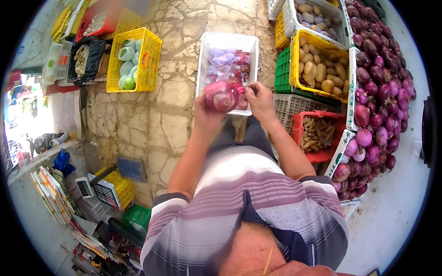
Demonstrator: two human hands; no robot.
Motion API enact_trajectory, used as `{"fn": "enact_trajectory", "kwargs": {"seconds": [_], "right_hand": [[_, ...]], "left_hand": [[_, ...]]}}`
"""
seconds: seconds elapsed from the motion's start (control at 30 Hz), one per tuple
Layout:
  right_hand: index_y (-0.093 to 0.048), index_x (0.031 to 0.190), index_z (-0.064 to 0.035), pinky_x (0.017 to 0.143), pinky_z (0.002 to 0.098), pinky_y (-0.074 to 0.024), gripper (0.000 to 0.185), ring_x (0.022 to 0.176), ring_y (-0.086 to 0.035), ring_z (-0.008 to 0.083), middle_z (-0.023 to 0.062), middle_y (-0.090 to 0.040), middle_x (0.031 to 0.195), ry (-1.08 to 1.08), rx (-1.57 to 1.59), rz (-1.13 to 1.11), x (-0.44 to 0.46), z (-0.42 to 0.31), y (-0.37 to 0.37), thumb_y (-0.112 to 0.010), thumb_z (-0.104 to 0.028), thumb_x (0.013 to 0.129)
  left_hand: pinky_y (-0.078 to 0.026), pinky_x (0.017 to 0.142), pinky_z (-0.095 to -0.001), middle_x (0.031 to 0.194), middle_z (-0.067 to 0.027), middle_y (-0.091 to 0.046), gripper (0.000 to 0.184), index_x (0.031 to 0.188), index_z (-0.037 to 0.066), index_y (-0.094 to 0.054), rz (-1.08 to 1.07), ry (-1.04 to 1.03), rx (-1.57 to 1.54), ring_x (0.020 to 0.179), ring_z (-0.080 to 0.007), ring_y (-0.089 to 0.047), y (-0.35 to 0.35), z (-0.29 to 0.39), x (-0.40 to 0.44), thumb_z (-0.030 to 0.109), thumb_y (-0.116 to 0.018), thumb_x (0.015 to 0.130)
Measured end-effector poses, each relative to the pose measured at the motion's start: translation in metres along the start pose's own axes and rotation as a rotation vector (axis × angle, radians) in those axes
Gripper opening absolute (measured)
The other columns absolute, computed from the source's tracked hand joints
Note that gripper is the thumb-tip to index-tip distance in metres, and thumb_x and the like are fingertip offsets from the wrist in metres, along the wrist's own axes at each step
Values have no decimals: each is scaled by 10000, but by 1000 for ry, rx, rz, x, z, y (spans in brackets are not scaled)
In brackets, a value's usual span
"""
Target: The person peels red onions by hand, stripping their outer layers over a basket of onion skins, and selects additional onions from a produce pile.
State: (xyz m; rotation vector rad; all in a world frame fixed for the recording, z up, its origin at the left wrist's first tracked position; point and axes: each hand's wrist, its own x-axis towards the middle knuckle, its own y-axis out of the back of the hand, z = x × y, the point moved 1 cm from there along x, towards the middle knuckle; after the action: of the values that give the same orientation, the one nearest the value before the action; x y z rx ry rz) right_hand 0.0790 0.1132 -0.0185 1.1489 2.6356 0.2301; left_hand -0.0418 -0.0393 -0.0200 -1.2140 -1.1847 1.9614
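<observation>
A large red onion (221,97) rests in my left hand (202,112), whose fingers wrap round its left side and underside. Pale patches show on the onion's surface. At its right end, the fingertips of my right hand (261,102) pinch a bit of dry onion skin (241,91). Both hands are above the near end of a white plastic crate (200,60). Loose onion skins (241,59) and pale purple wrapping (222,60) lie inside this crate.
Red onions (382,87) are heaped at the right. Beside them stand a yellow potato crate (317,89), a grey crate (287,108) and a red ginger crate (317,157). To the left, a yellow crate (152,60) holds wrapped green vegetables. A scale (84,187) is lower left.
</observation>
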Motion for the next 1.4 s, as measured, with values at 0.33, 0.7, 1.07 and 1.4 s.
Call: {"fn": "enact_trajectory", "kwargs": {"seconds": [0.33, 0.7, 1.07, 1.4], "right_hand": [[-690, 1012, 38, 623, 247, -485, 126, 704, -590, 68, 24, -669, 814, 122, 125, -43, -8, -24, -6, -663, -80, 977], [-693, 956, 44, 568, 254, -460, 156, 635, -551, 56, 14, -624, 680, 142, -157, 13, -8, -35, -6, -669, -109, 974], [-679, 1002, 35, 586, 230, -465, 124, 676, -552, 39, -14, -625, 739, 56, -16, -44, -11, -23, -7, -658, -85, 983], [-705, 1084, 24, 699, 364, -538, 255, 771, -690, 268, 194, -718, 949, 91, -25, -46, -21, -31, -17, -718, -149, 898]], "left_hand": [[-404, 1152, -546, 1387, -176, -580, 584, 1376, 30, -528, 49, -40, -91, 1313, -336, -539, -10, -2, 9, 416, -560, 938], [-401, 1167, -545, 1394, -168, -585, 590, 1372, 39, -541, -13, -176, 228, 1320, -332, -542, -10, -1, 6, 408, -606, 916], [-377, 1176, -553, 1417, -196, -548, 666, 1412, 11, -484, 78, -139, -75, 1345, -357, -505, -13, -3, 8, 471, -557, 936], [-370, 1177, -571, 1431, -175, -562, 640, 1409, 50, -530, 37, -161, -140, 1351, -370, -500, -9, -5, 12, 445, -627, 915]]}}
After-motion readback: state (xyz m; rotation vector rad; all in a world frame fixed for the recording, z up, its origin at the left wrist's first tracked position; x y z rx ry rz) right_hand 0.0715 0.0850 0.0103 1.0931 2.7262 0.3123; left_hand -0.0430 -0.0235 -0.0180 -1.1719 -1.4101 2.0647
